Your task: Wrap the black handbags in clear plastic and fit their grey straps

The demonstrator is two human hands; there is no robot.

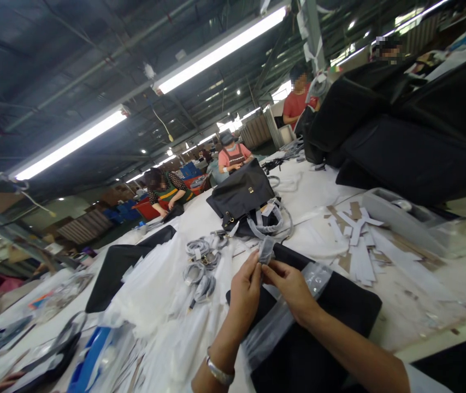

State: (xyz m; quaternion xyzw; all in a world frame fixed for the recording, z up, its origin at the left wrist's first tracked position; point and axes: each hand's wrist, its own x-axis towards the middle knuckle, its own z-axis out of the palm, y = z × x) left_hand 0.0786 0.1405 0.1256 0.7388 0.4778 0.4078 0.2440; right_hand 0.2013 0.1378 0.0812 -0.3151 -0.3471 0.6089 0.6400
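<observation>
Stretching through a workshop (72, 71) under two large tube lamps (222, 51), a white tabletop (411, 312) bears several coiled straps (196, 250) and one black bag (241, 192); next, the left hand (246, 284) and right hand (292, 286) pinch one grey wrapped piece (266, 250) between their fingers (254, 267), above one flat black panel (351, 308).

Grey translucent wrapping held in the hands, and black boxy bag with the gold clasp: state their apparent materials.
Grey translucent wrapping: likely thin plastic film, slightly glossy; it looks crinkled and filmy.
Black boxy bag: perhaps leather or coated fabric, low sheen; its panels look smooth and stiff.
</observation>
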